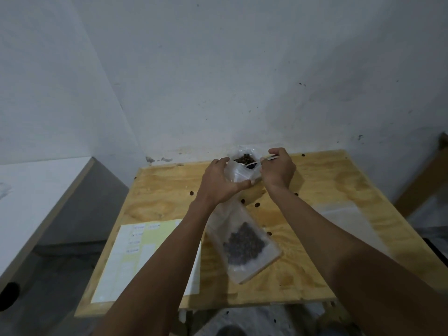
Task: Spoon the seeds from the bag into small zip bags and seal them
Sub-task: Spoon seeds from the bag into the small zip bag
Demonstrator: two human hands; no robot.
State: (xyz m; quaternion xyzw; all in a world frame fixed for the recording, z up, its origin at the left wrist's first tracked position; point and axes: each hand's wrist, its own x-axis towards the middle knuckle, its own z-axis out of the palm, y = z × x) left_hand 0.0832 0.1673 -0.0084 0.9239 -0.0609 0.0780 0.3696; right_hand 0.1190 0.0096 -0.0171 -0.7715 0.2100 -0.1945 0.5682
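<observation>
Centre frame: left hand (219, 181) grips small zip bag (242, 173); right hand (278, 169) pinches spoon (253, 164) over seed bag (244, 157).

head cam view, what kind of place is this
Probably a bare back room or makeshift packing spot, not a kitchen: a raw plywood table pushed against a stained white wall, with a sheet of labels lying on it.

Label sheet (145, 258) lying on the plywood table (315, 190): four small white stickers (135, 235) are showing faint printed lines, all too blurred for reading; no other text appearing anywhere.
</observation>
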